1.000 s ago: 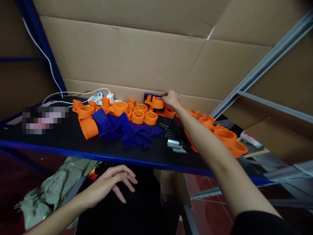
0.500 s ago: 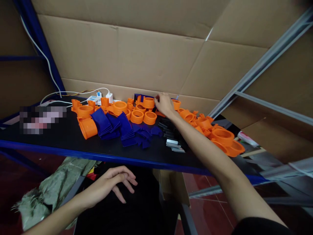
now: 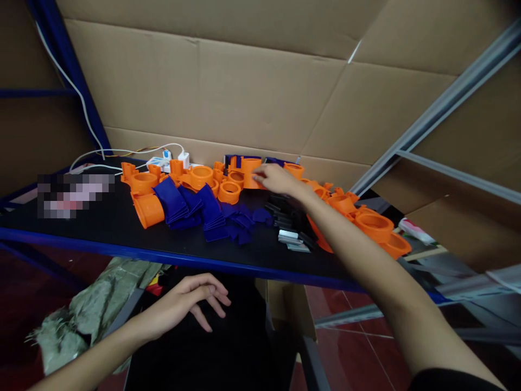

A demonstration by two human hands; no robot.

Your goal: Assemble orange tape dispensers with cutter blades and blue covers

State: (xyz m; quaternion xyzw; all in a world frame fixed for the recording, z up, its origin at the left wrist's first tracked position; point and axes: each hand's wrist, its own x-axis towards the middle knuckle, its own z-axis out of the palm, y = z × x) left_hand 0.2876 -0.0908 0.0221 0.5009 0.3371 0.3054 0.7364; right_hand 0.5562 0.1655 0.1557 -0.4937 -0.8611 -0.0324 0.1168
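Observation:
My right hand (image 3: 272,178) reaches to the back of the black tabletop (image 3: 122,228), its fingers closed on an orange plastic ring (image 3: 251,176). Other orange rings (image 3: 229,191) stand just left of it. In front of them lie fanned stacks of dark blue plastic plates (image 3: 214,217) and smaller dark blue pieces (image 3: 240,222). Below my right forearm are black strips (image 3: 280,209) and a few silvery pieces (image 3: 293,240). My left hand (image 3: 197,298) hovers over my lap, below the table edge, with fingers apart and nothing in it.
More orange rings (image 3: 372,225) are heaped at the right end of the table. A power strip (image 3: 158,163) with white cables sits at the back left. A cardboard wall (image 3: 244,92) closes off the back; metal posts stand at both sides. A woven sack (image 3: 97,293) lies below left.
My right hand has come slightly lower and its fingers now hold an orange ring. The ring standing at the front of the group is no longer in its place. My left hand stays put.

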